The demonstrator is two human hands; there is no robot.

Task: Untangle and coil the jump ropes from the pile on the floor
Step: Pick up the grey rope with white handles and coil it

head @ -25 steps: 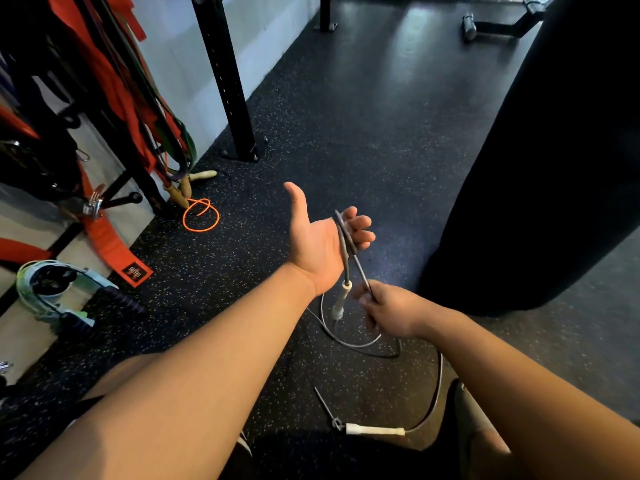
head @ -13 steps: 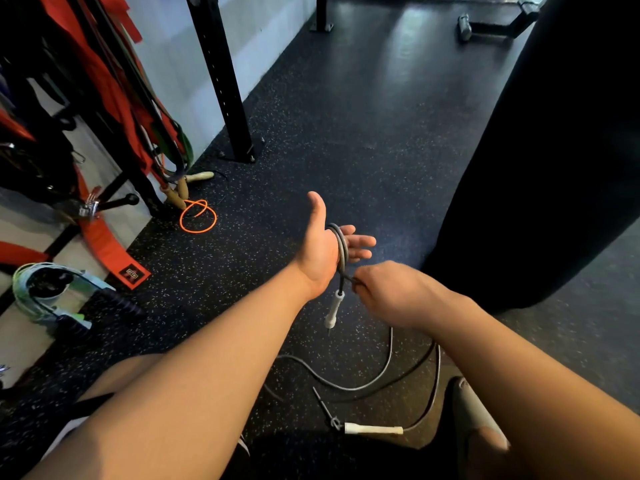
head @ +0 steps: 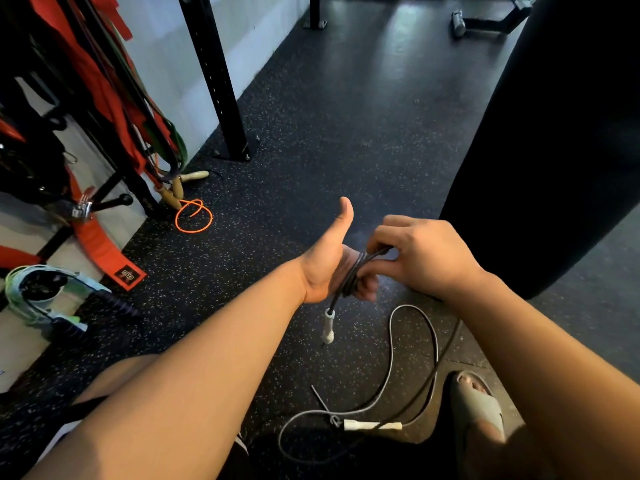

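Rope (head: 349, 278) is being wound onto left hand (head: 325, 268), fingers curled over the turns, used as spool. Strand is being pinched by right hand (head: 426, 258) for tension. Slack (head: 412, 341) is being left on floor (head: 346, 150) beneath right hand.

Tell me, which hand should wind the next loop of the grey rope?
Probably the right hand. Its fingers pinch the grey rope just where it leads off the coil toward the slack on the floor. The left hand is the spool, loops wrapped round it.
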